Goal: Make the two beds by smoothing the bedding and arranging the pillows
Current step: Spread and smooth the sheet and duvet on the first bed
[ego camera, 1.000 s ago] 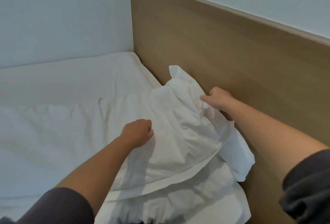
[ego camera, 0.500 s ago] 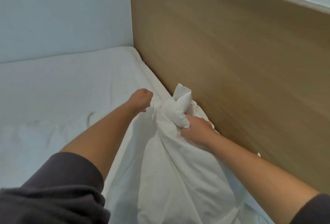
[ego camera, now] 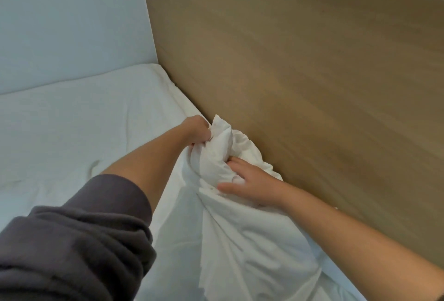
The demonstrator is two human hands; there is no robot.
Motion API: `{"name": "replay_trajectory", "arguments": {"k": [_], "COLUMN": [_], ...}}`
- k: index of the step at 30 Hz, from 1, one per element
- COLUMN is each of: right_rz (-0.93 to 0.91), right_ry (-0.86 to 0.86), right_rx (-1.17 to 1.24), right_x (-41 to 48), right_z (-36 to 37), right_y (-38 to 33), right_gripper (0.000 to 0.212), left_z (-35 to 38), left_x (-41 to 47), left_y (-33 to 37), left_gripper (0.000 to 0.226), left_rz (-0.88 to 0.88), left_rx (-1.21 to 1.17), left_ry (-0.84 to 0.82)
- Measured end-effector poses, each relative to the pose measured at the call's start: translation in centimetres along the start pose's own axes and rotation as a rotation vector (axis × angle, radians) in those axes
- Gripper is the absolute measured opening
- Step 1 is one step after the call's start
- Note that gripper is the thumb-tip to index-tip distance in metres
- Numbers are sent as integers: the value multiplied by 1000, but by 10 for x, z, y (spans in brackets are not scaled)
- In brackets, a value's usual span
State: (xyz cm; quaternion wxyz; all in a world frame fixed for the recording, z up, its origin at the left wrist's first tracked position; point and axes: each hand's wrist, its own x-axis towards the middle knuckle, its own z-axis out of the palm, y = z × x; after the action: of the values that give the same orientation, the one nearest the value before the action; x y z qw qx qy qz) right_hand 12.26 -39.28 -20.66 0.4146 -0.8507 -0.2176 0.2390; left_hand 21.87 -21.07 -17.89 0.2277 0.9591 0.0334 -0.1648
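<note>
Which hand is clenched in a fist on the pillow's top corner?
The left hand, fist closed on the pillow corner; the right hand rests lower, fingers extended.

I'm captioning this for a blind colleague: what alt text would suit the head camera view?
A person's left hand grips the top corner of a white pillow beside a wooden headboard, while the right hand presses spread fingers into it just below. The bed beneath is white-sheeted.
</note>
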Motion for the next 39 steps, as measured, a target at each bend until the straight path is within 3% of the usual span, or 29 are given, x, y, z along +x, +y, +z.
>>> {"name": "replay_trajectory", "arguments": {"k": [1, 3, 5, 8, 10, 12, 14, 16, 19, 21, 22, 24, 25, 27, 29, 31, 34, 37, 39], "right_rz": [37, 103, 203, 402, 440, 365, 297, 239, 283, 329, 352, 428, 471, 548, 636, 711, 766, 754, 701], "right_ry": [84, 420, 644, 500, 407, 434, 552, 684, 692, 623, 578, 447, 377, 278, 222, 172, 100, 94, 188], "right_rx": [112, 197, 19, -216, -228, -278, -422, -608, -850, -934, -929, -860, -800, -632, -405, -257, -324, -245, -229], "right_x": [0, 4, 12, 29, 35, 32, 26, 22, 18, 14, 11, 2, -4, -18, -36, -57, -79, -84, -80], "right_z": [-5, -22, -41, -52, -59, -72, -94, -116, -135, -133, -129, -119, -115, -114, -115, -111, -93, -56, -40], "right_y": [-1, -4, -7, -17, -33, -54, -82, -115, -148, -145, -139, -130, -125, -116, -105, -93, -74, -57, -47], "right_gripper": [23, 29, 32, 53, 44, 27, 20, 21, 23, 24, 23, 21, 22, 25, 32, 37, 48, 36, 32], "left_z": [-5, -26, -58, -101, -117, -128, -145, -162, -158, -133, -117, -84, -69, -45, -27, -7, 21, 47, 65], "left_x": [0, -5, -12, -21, -29, -37, -41, -38, -51, -69, -77, -88, -93, -98, -107, -115, -136, -166, -177], "left_y": [1, 7, 14, 19, 16, 14, 23, 37, 55, 48, 40, 35, 36, 44, 52, 48, 27, 19, 21], "left_gripper": [24, 28, 29, 26, 24, 26, 29, 32, 46, 87, 96, 56, 35, 31, 32, 29, 38, 47, 50], "left_rz": [65, 159, 210, 217, 192, 124, 34, -34, -63, -121, -183, -229, -245, -181, -1, 89, 65, 139, 199], "left_rx": [-23, -52, -30, 45, 194, 342, 241, -96, -441, -731, -771, -782, -829, -1080, -1257, -1170, -847, -690, -649], "left_ry": [122, 376, 573, 700, 707, 684, 697, 730, 543, 213, 40, -153, -106, -50, -166, -242, -167, -276, -314]}}
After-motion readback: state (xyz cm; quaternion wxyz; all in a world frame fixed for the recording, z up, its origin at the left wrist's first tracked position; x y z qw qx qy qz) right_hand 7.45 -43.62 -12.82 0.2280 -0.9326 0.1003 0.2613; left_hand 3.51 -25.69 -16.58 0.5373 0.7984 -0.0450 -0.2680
